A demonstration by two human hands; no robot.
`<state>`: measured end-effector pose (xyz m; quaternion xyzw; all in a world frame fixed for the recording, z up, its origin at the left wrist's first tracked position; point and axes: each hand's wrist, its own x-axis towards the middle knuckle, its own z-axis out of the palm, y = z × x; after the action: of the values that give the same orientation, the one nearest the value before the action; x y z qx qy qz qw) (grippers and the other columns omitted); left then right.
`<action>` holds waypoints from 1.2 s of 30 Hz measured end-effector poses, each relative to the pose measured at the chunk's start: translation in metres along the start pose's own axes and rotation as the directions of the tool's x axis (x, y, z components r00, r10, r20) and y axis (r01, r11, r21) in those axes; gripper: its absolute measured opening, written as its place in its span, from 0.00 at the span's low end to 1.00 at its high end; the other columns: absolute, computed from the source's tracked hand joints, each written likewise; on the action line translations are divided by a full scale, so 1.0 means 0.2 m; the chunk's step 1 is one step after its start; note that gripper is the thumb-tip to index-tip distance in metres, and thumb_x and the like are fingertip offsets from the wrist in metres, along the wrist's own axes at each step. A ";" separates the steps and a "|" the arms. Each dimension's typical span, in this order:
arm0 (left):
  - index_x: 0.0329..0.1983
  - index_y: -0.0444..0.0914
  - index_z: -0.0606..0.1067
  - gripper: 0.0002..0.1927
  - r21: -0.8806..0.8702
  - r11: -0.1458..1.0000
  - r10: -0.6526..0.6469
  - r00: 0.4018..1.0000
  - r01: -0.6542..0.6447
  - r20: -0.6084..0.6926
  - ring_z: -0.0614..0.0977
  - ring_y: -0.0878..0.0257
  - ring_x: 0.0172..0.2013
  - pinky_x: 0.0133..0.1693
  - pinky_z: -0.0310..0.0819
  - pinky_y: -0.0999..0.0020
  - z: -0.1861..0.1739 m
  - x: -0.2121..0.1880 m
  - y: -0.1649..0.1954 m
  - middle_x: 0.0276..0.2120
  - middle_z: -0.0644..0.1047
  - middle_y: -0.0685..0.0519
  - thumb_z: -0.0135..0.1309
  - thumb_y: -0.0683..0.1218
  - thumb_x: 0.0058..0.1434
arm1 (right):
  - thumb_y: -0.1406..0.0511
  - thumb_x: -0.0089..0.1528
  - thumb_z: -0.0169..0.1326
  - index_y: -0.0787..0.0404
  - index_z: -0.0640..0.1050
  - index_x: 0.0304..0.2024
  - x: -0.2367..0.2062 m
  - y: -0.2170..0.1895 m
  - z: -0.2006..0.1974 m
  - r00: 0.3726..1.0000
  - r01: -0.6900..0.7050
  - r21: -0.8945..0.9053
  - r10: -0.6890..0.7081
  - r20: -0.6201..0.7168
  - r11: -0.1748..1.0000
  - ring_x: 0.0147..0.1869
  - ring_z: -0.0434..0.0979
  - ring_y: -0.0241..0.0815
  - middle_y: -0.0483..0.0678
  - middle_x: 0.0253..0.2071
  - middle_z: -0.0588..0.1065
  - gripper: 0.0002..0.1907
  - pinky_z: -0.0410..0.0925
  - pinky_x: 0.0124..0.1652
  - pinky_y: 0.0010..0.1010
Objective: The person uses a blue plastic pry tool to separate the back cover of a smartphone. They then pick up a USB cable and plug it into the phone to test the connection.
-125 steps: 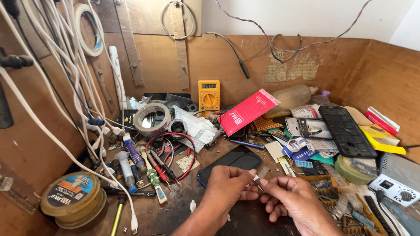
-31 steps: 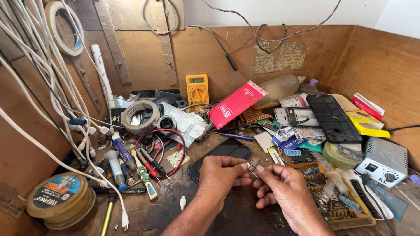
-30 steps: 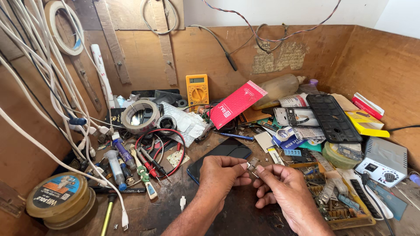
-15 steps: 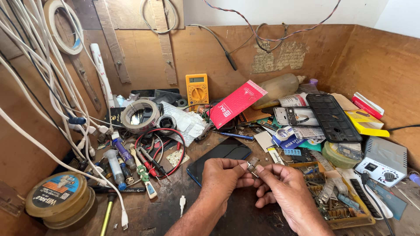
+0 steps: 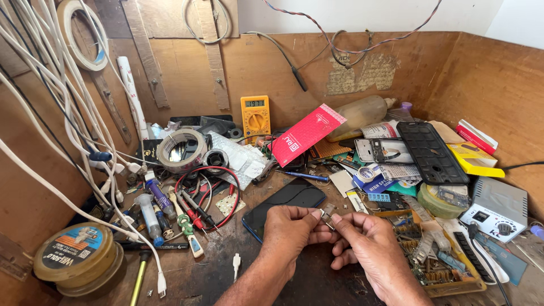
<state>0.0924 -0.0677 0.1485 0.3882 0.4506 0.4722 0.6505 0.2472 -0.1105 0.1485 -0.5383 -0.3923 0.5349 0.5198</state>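
Observation:
My left hand (image 5: 292, 226) and my right hand (image 5: 362, 241) meet over the middle of a cluttered wooden workbench. Between the fingertips of both hands sits a small grey metal part (image 5: 327, 214), pinched from the left and the right. Just behind the hands a dark smartphone (image 5: 283, 203) lies flat on the bench with its screen off. The part is too small to name more closely.
A yellow multimeter (image 5: 255, 115) leans on the back wall with red and black probe leads (image 5: 201, 198) in front. A tape roll (image 5: 181, 150), a red packet (image 5: 306, 135), a tray of small parts (image 5: 436, 255), a soldering station (image 5: 496, 209) and a round tin (image 5: 76, 260) surround the hands. White cables (image 5: 56, 113) hang at left.
The view has shifted slightly. Both hands stay together on the small part, with the fingers adjusting their pinch a little.

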 end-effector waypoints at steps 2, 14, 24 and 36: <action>0.38 0.24 0.78 0.09 0.025 1.000 0.006 1.000 -0.006 -0.004 0.85 0.59 0.26 0.31 0.85 0.70 0.00 -0.01 0.01 0.29 0.82 0.42 0.56 0.38 0.64 | 0.63 0.64 0.55 0.72 0.78 0.35 0.00 0.00 0.00 1.000 0.005 -0.002 -0.005 0.004 1.000 0.23 0.74 0.38 0.50 0.25 0.75 0.14 0.71 0.21 0.31; 0.36 0.24 0.79 0.07 0.027 0.999 0.023 1.000 -0.024 0.020 0.85 0.59 0.27 0.32 0.85 0.69 -0.04 0.00 0.01 0.29 0.82 0.43 0.59 0.37 0.60 | 0.63 0.63 0.56 0.71 0.79 0.36 0.01 0.02 -0.01 1.000 0.022 -0.001 -0.022 0.011 1.000 0.24 0.74 0.38 0.50 0.25 0.75 0.14 0.71 0.21 0.30; 0.33 0.23 0.78 0.12 0.062 0.998 0.015 1.000 -0.015 0.004 0.85 0.58 0.25 0.30 0.85 0.68 -0.03 -0.02 0.05 0.27 0.81 0.42 0.61 0.41 0.62 | 0.63 0.63 0.56 0.71 0.79 0.36 0.02 0.04 -0.02 0.998 0.047 0.004 -0.047 0.034 0.999 0.24 0.74 0.37 0.50 0.26 0.75 0.14 0.72 0.21 0.30; 0.33 0.23 0.80 0.12 0.196 0.980 0.048 0.997 -0.037 -0.053 0.85 0.59 0.23 0.27 0.84 0.69 -0.02 -0.05 0.09 0.25 0.82 0.42 0.63 0.40 0.59 | 0.63 0.63 0.56 0.72 0.79 0.36 0.01 0.03 -0.02 0.999 0.021 -0.015 -0.020 0.034 1.000 0.23 0.74 0.37 0.50 0.26 0.76 0.14 0.72 0.22 0.30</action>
<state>0.0835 -0.0718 0.1662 0.4458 0.5047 0.4505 0.5861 0.2498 -0.1096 0.1424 -0.5292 -0.4108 0.5354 0.5143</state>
